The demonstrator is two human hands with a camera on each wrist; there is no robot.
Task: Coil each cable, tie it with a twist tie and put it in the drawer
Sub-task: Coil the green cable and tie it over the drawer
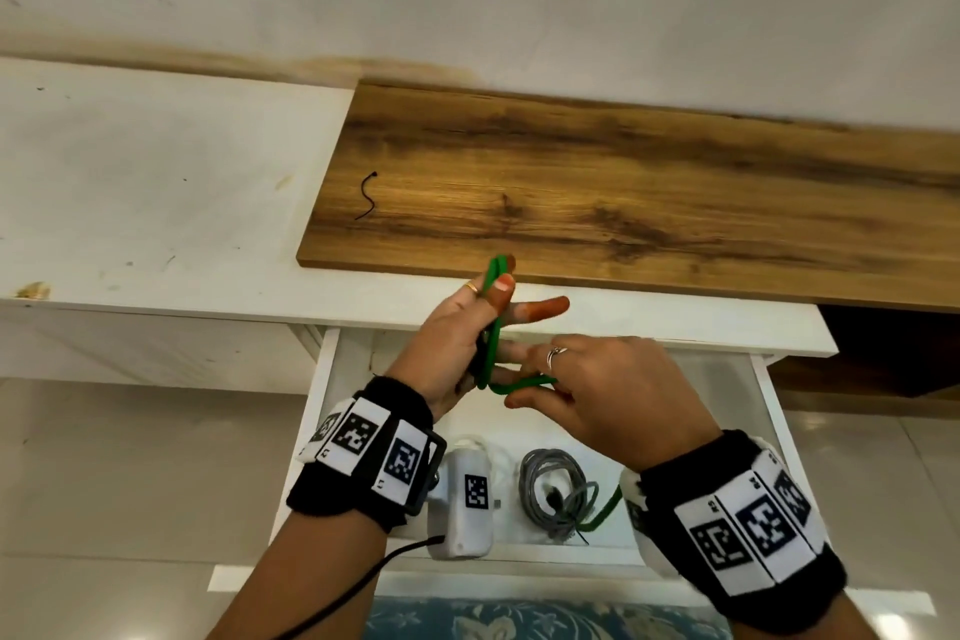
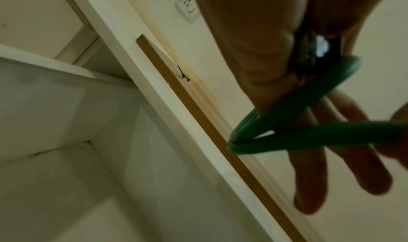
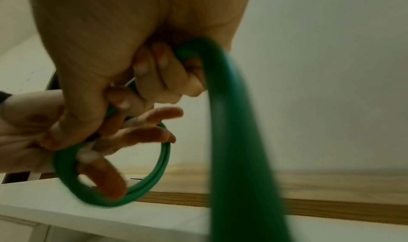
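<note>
Over the open white drawer, my left hand holds a small coil of green cable, thumb pinching the loops against the fingers. The right hand grips the cable's loose strand just right of the coil. The tail runs down under my right wrist into the drawer. In the right wrist view the coil rings the left fingers and the tail drops past the camera. In the left wrist view the cable crosses my palm. A black twist tie lies on the wooden board.
Inside the drawer lie a tied grey cable coil and a white device with a white cable. The wooden board rests on a white cabinet top against the wall. A tiled floor and patterned rug are below.
</note>
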